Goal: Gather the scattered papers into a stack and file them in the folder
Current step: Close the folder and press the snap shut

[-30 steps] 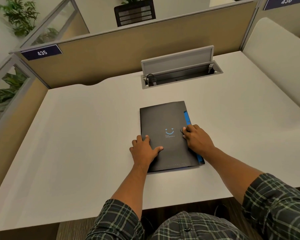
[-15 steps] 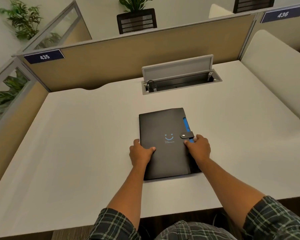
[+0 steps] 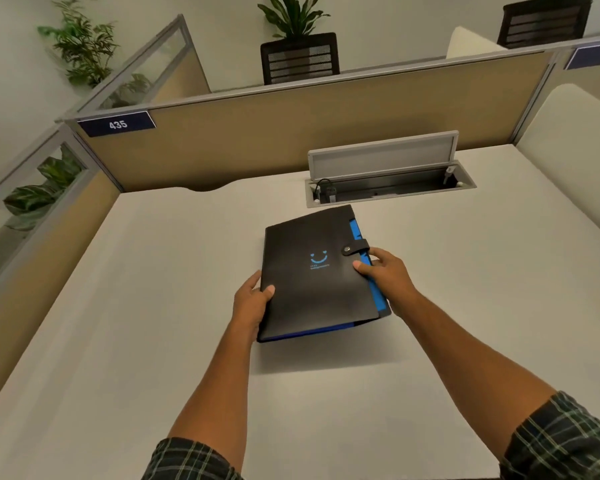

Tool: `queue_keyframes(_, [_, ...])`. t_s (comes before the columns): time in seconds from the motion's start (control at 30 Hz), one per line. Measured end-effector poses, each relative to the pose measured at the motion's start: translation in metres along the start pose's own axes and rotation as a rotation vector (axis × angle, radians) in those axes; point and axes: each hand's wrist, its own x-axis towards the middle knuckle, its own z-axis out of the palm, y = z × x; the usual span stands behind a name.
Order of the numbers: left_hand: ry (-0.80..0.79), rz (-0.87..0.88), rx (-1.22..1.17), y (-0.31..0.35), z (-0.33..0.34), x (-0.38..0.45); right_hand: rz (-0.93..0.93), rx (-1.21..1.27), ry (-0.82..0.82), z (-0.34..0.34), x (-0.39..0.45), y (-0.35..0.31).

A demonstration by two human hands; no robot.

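Left hand (image 3: 252,303) grips the left edge of the black folder (image 3: 312,271), thumb on the cover and fingers under it, while the right hand (image 3: 383,275) grasps the opposite edge just below the snap strap (image 3: 355,247), thumb on top. Between them the one folder sits at the centre of the frame, its near edge raised off the white worktop (image 3: 153,306) with a shadow below; whether the far edge touches the surface I cannot tell. A grip on both sides keeps a slim, floppy cover level and stops the contents sliding out; the fastened strap serves the same end. No loose papers show anywhere on the worktop, so the sheets are probably already inside and the filing looks all but done. A blue inner layer shows along the right and lower edges. Counted: one folder, two hands, one open cable tray (image 3: 388,188) above the folder, two numbered signs at upper left and upper right, four plants along the top and left.
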Motion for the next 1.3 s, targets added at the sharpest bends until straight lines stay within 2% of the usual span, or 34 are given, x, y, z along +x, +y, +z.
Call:
queue_keyframes(0.13, [0.055, 0.082, 0.062, 0.030, -0.016, 0.033, 0.069, 0.113, -0.187, 0.028, 0.024, -0.013])
queue_keyframes(0.2, [0.065, 0.108, 0.118, 0.040, -0.024, 0.051, 0.079, 0.156, -0.223, 0.044, 0.038, -0.013])
queue_keyframes(0.4, [-0.043, 0.156, 0.236, 0.051, -0.053, 0.094, 0.086, 0.185, -0.192, 0.093, 0.083, -0.010])
queue_keyframes(0.6, [-0.128, 0.235, 0.629, 0.047, -0.077, 0.116, 0.083, 0.117, -0.151, 0.140, 0.126, 0.002])
queue_keyframes(0.7, [-0.098, 0.259, 0.767, 0.040, -0.086, 0.129, 0.015, -0.047, -0.107, 0.161, 0.139, 0.006])
queue_keyframes(0.87, [-0.058, 0.301, 0.858, 0.033, -0.089, 0.154, -0.067, -0.583, -0.045, 0.190, 0.158, 0.010])
queue_keyframes(1.0, [-0.078, 0.305, 0.984, 0.027, -0.088, 0.168, -0.231, -0.963, 0.078, 0.197, 0.150, 0.017])
queue_keyframes(1.07, [-0.098, 0.306, 1.044, 0.024, -0.087, 0.173, -0.378, -1.097, 0.034, 0.198, 0.146, 0.027])
queue_keyframes(1.13, [-0.118, 0.300, 1.095, 0.023, -0.087, 0.176, -0.459, -1.159, -0.093, 0.199, 0.144, 0.037])
queue_keyframes(1.2, [-0.128, 0.289, 1.120, 0.022, -0.087, 0.178, -0.409, -1.145, -0.182, 0.198, 0.142, 0.044])
queue_keyframes(1.3, [-0.122, 0.274, 1.184, 0.022, -0.085, 0.175, -0.393, -1.174, -0.220, 0.196, 0.145, 0.045])
